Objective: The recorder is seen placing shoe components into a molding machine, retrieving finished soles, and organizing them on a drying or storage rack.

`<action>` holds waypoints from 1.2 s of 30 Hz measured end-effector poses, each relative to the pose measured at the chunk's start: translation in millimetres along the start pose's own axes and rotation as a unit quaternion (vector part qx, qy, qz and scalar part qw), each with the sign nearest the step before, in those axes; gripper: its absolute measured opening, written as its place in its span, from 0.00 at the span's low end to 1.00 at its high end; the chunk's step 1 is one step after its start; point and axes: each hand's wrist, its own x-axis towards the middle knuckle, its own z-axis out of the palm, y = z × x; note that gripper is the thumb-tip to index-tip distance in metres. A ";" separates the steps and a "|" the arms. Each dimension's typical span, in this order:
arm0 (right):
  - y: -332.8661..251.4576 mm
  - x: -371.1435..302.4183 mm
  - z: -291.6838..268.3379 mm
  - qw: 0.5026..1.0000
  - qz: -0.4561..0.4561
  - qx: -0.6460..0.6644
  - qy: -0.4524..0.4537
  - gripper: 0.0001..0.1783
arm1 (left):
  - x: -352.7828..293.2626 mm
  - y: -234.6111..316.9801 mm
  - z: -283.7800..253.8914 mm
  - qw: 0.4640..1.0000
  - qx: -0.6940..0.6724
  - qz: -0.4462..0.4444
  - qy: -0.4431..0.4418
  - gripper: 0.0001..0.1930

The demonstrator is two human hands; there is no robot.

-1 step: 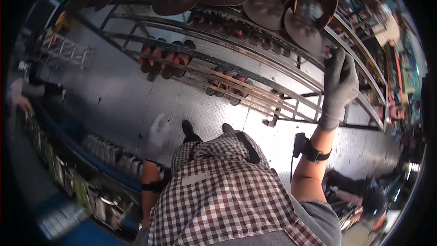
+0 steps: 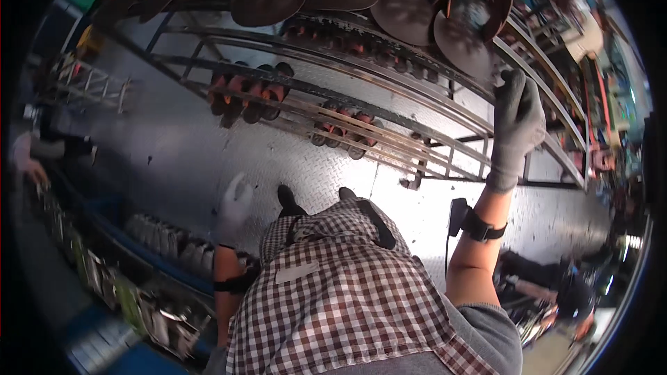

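Observation:
My right hand, in a grey glove with a darker palm, is raised with its fingers curled at the right end of a metal rack. Whatever lies inside the curled fingers is hidden. Just beyond them hangs a dark brown rounded flap with a curled brown leather-like band on it. My left hand, in a pale glove, hangs low on the left over the floor. Its thumb and fingers are apart and it holds nothing, though it looks slightly blurred.
More dark flaps with orange tabs line the rack's top. Dark and reddish rounded pieces sit on its lower bars. At left, a long bin holds metallic pieces; another person's hand is beyond. Another person bends at lower right.
The rack and surroundings have shifted very slightly left in the view. Both my hands keep nearly the same place and shape.

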 end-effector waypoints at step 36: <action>53.1 11.1 25.3 0.976 -0.141 -0.156 0.048 0.17 | 41.1 -269.5 -167.6 0.981 -0.126 -0.063 -0.131 0.21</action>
